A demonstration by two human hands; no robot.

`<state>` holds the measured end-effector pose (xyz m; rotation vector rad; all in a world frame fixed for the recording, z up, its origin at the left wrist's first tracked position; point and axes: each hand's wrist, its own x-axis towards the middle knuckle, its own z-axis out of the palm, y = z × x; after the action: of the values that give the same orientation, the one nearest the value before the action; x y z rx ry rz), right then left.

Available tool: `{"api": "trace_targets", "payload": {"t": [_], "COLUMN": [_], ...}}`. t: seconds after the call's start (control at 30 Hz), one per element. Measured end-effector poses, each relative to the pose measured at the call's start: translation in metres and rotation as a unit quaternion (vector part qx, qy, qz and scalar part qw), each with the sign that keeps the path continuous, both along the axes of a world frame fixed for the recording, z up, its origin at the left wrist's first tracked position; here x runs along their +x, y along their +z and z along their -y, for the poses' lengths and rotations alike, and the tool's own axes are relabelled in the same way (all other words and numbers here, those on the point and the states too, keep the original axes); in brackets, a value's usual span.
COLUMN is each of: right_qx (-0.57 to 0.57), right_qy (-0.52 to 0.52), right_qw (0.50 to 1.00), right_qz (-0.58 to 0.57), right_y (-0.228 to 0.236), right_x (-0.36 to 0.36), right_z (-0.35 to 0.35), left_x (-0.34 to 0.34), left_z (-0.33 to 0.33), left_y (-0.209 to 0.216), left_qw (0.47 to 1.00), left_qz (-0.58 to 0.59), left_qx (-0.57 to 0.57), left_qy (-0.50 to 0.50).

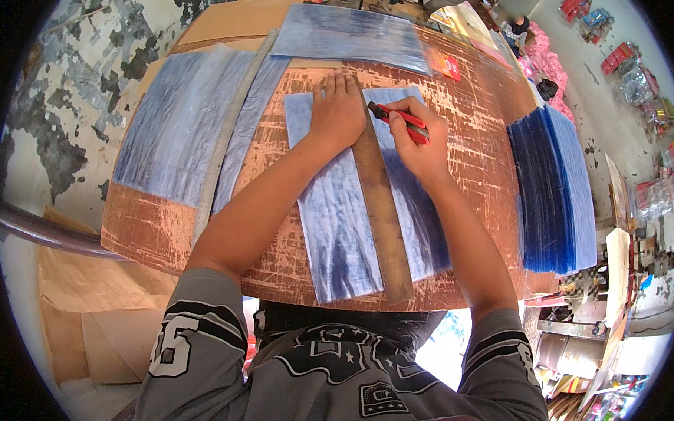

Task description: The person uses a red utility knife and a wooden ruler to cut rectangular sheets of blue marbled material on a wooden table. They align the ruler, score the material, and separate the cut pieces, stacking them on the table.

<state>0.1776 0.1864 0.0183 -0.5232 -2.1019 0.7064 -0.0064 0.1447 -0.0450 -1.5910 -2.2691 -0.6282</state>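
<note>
My left hand (pixel 339 112) lies flat with its fingers stretched out. It presses on the far end of a long brownish straightedge (pixel 384 216), which runs lengthwise over a bluish, shiny plastic sheet (pixel 333 218). Sheet shows on both sides of the straightedge. In my right hand (pixel 427 148) is a red and black utility knife (pixel 417 136), gripped just right of the straightedge's far part. Its black head points left toward the straightedge's edge. Whether the blade touches the sheet, I cannot tell.
Everything lies on a scratched brown tabletop (pixel 476 168). More bluish sheets (pixel 178 119) lie at left under a grey strip (pixel 234 132), with another sheet stack (pixel 353 35) at the far side. A tall dark-blue stack (pixel 548 192) stands at right. A person (pixel 518 30) is in the background.
</note>
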Motion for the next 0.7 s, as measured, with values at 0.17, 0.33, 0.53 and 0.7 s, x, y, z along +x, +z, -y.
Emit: {"api": "trace_targets", "payload": {"t": [0.17, 0.33, 0.53, 0.7], "right_qx": [-0.029, -0.008, -0.006, 0.025], "right_qy": [0.023, 0.0, 0.017, 0.007], "right_qw": [0.999, 1.0, 0.999, 0.999], "right_qz": [-0.022, -0.023, -0.034, -0.022], "right_y": [0.001, -0.005, -0.003, -0.002], "right_x": [0.004, 0.008, 0.003, 0.008], "right_z": [0.0, -0.005, -0.002, -0.001], "left_x": [0.0, 0.004, -0.003, -0.002], "left_z": [0.0, -0.001, 0.005, 0.005], "left_y": [-0.007, 0.006, 0.004, 0.005], "left_qw": [0.999, 0.999, 1.0, 1.0], "left_qz": [-0.027, 0.037, -0.005, -0.003], "left_qx": [0.042, -0.02, 0.001, 0.0], "left_qy": [0.012, -0.019, -0.016, -0.025]}}
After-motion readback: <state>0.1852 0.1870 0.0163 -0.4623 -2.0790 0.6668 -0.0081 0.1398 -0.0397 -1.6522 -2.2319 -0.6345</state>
